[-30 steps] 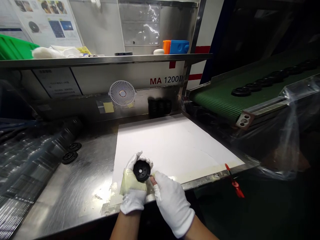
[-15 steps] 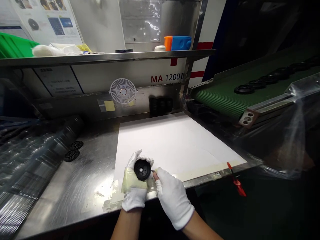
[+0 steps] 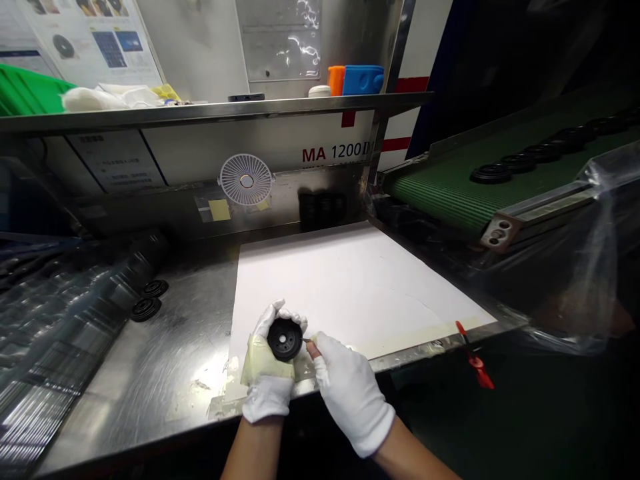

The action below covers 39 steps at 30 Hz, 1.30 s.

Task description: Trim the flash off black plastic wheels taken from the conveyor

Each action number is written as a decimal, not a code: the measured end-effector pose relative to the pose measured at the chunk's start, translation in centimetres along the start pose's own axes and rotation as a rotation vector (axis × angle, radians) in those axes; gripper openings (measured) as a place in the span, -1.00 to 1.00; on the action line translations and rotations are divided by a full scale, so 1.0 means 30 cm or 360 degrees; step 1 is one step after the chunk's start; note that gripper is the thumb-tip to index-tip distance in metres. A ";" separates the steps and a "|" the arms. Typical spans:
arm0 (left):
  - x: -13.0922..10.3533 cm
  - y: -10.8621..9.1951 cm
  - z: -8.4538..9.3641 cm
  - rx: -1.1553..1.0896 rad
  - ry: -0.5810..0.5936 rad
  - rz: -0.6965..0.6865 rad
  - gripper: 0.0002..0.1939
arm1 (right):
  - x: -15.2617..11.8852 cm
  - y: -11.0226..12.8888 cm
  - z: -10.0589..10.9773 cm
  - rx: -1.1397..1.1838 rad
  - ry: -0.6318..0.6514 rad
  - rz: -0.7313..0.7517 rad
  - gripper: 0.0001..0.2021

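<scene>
The steel workbench (image 3: 150, 373) stretches under me, and against half a second ago my view of it has barely shifted: everything sits a touch lower and further left, nothing on it has moved. To my right the green conveyor belt (image 3: 440, 197) carries a row of black discs (image 3: 520, 163), placed as before. A large white sheet (image 3: 350, 287) lies flat on the bench with a strip of tape along its near edge, unchanged. On the back panel the small white fan (image 3: 246, 179) stands where it did, and above it on the shelf the blue and orange blocks (image 3: 357, 79) sit side by side. At the left, two spare black discs (image 3: 149, 299) lie on the bare steel, close to each other. My left hand (image 3: 270, 363), in a white glove, is cupped around a round black rubber part (image 3: 285, 339), fingers curled behind it and thumb below, holding it just above the near edge of the white sheet, the same grip as before. My right hand (image 3: 353, 393), gloved too, has its thumb and forefinger pinched on a thin dark tool (image 3: 306, 341) whose tip touches the right rim of the part; this hand has slid slightly toward me since the earlier frame, the pinch unaltered.
</scene>
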<state>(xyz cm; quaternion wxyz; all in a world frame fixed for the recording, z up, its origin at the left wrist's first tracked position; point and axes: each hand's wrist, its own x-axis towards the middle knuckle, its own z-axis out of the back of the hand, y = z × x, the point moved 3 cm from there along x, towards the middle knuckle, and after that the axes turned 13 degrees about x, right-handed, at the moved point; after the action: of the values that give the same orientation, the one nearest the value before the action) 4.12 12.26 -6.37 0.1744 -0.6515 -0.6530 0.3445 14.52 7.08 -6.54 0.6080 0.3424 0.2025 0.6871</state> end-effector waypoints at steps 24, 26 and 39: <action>-0.005 0.013 0.012 0.0082 -0.0118 -0.0134 -0.68 | -0.033 0.029 -0.050 0.0085 0.0004 0.0024 -0.79; -0.014 0.005 0.007 0.0087 -0.0086 0.0018 -0.64 | -0.029 0.025 -0.042 0.0072 0.0003 0.0041 -0.78; -0.013 0.033 0.015 0.0012 -0.0076 -0.0094 -0.76 | -0.040 0.017 -0.050 0.0066 -0.0040 0.0004 -0.79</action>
<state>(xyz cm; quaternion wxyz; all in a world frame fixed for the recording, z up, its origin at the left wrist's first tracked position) 4.57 11.71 -7.27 0.1713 -0.6228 -0.6747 0.3572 13.10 6.03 -7.48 0.6024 0.3640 0.2087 0.6790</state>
